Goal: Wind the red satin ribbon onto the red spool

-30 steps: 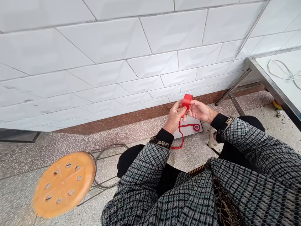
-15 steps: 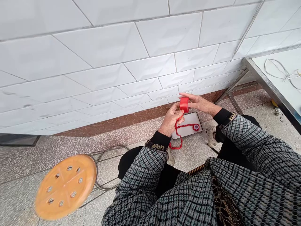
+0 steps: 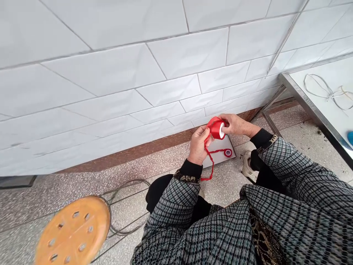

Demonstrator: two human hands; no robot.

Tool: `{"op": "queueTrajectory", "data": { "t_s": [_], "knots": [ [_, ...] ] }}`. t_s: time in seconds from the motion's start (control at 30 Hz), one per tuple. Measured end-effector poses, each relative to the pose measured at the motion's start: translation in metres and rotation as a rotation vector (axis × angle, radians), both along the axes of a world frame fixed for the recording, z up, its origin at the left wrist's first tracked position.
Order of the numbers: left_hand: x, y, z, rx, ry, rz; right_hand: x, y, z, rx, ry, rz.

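Observation:
My right hand [image 3: 237, 126] grips a red ribbon roll [image 3: 216, 131] from the right, its thumb at the white core. A loose loop of the red band stands up over the roll's top. My left hand [image 3: 197, 148] is closed, thumb and fingers pinching the red band at the roll's left side. From this hand a twisted red strand [image 3: 212, 166] hangs down and loops low. Below, a small red roll [image 3: 228, 152] with a pale core lies on a shallow white tray [image 3: 220, 159], with red strand running to it.
An orange round stool [image 3: 74, 232] with a wire frame lies tipped over at the lower left. On the right, a metal-edged table [image 3: 300, 94] carries a coiled white cable [image 3: 328, 95]. A white tiled wall [image 3: 176, 92] rises ahead, close to my hands.
My right hand has turned the roll so its white core faces right, and its fingers have closed on it. A loop of band now stands loose above the roll. The view has shifted slightly.

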State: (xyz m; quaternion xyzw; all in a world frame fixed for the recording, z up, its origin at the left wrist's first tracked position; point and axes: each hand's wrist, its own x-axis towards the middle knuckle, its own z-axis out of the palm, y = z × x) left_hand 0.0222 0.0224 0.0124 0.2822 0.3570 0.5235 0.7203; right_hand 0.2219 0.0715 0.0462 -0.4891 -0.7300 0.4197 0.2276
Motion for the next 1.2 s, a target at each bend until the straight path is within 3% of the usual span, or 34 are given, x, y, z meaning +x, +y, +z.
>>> {"op": "queueTrajectory", "data": {
  "t_s": [0.13, 0.4, 0.6, 0.77, 0.93, 1.2],
  "knots": [
    [-0.007, 0.007, 0.010, 0.015, -0.095, -0.052, 0.012, 0.001, 0.001, 0.049, -0.129, -0.099],
    [-0.010, 0.005, 0.019, -0.048, -0.124, -0.039, 0.022, -0.001, 0.003, 0.042, -0.178, 0.002],
    [-0.015, 0.005, 0.022, -0.082, -0.143, 0.026, 0.025, -0.005, 0.011, -0.147, 0.024, 0.071],
    [-0.016, 0.000, 0.023, 0.008, -0.153, -0.016, 0.027, -0.008, 0.012, -0.258, 0.166, 0.085],
    [-0.011, -0.007, 0.020, 0.063, -0.129, -0.098, 0.025, -0.004, 0.006, -0.127, -0.016, 0.023],
    [-0.006, -0.004, 0.017, 0.016, -0.097, -0.078, 0.017, -0.006, -0.004, 0.042, -0.325, 0.054]
  ]
}}
